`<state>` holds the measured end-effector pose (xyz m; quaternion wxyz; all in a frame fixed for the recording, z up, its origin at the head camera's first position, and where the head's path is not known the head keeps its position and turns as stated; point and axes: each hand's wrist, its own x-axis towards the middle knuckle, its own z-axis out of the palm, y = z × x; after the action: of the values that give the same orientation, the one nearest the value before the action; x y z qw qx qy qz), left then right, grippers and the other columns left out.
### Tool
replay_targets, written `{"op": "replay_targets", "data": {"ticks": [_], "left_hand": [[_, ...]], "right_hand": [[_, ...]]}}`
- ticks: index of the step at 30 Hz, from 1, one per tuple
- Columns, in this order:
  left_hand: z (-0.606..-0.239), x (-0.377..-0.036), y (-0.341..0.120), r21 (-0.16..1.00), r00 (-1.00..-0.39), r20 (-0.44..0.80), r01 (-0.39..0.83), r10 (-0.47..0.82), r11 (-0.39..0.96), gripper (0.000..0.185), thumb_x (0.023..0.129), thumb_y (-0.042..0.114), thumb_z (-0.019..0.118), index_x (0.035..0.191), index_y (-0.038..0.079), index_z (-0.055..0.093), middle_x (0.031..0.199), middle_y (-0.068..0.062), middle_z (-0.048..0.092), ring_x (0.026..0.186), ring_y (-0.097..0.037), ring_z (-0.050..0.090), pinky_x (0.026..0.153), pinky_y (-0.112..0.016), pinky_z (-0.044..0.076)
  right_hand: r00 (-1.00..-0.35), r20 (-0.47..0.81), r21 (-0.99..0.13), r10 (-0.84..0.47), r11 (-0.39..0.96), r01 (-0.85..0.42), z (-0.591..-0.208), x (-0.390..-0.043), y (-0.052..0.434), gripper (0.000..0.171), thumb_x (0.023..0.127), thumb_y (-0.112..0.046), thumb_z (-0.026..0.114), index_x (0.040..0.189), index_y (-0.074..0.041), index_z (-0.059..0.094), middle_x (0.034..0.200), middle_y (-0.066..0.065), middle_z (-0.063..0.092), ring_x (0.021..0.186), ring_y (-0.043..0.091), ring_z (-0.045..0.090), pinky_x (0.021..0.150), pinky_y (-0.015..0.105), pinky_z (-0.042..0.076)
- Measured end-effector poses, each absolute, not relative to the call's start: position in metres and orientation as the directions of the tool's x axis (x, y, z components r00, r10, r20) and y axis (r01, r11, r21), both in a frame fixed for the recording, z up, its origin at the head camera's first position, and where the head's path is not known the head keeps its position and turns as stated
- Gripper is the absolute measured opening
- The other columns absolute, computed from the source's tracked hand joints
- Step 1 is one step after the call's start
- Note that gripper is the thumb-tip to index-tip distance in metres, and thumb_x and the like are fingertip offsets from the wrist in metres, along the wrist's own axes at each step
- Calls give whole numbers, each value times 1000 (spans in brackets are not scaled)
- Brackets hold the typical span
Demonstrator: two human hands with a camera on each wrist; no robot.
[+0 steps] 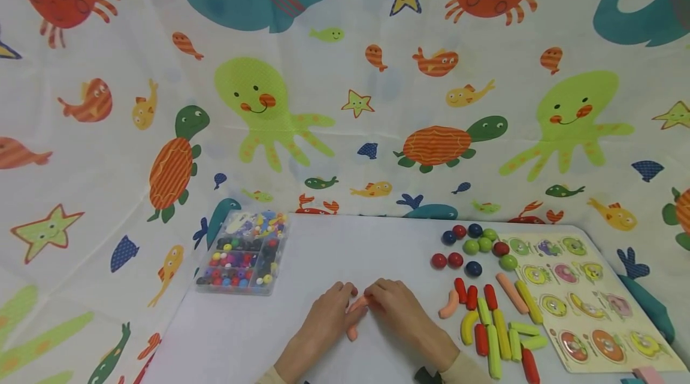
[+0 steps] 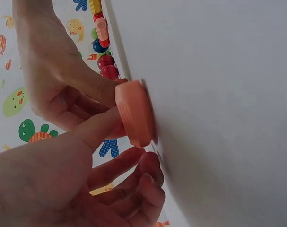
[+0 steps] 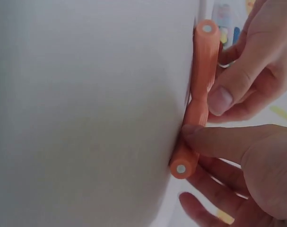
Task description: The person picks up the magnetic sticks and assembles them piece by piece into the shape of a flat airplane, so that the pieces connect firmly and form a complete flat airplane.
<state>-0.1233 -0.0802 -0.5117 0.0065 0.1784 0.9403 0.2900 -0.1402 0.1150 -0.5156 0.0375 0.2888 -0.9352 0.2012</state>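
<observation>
My left hand (image 1: 326,318) and right hand (image 1: 401,309) each pinch an orange tube piece (image 1: 356,307), pressing 2 together on the counter (image 1: 334,246). The joining looks barely begun: the pile of tube pieces (image 1: 493,327) and the beads (image 1: 474,246) lie untouched.

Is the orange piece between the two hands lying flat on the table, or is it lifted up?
Lying flat. In the right wrist view the orange piece rests lengthwise against the table, with the thumbs of both hands pressed on it.

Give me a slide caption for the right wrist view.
Two hands, right hand and left hand, pinch orange tube pieces end to end against the white table.
</observation>
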Motion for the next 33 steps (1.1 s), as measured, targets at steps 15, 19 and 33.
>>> {"op": "replay_targets", "data": {"ticks": [15, 19, 33], "left_hand": [[-509, -129, -88, 576, -950, 77, 289, 301, 764, 12, 91, 15, 73, 97, 9, 65, 76, 4, 48, 65, -8, 42, 59, -25, 37], [-508, -132, -94, 607, -960, 19, 233, 279, 760, 12, 92, 16, 72, 96, 9, 63, 76, 3, 48, 68, -11, 44, 64, -30, 38], [-507, -136, -111, 633, -968, -70, 144, 241, 761, 12, 95, 18, 66, 101, 8, 62, 80, 1, 52, 75, -16, 47, 68, -35, 41]], "right_hand": [[-862, 177, -401, -475, 765, -504, -512, -142, 128, 27, 92, -22, 75, 119, -19, 72, 113, -7, 72, 104, 13, 65, 96, 38, 56], [-916, 182, -406, -357, 822, -400, -506, -144, 151, 26, 91, -17, 77, 117, -18, 73, 112, -5, 72, 107, 15, 65, 97, 38, 55], [-982, 190, -355, 11, 933, -58, -498, -141, 249, 25, 87, -13, 79, 110, -4, 73, 99, 10, 72, 85, 23, 64, 85, 47, 57]]}}
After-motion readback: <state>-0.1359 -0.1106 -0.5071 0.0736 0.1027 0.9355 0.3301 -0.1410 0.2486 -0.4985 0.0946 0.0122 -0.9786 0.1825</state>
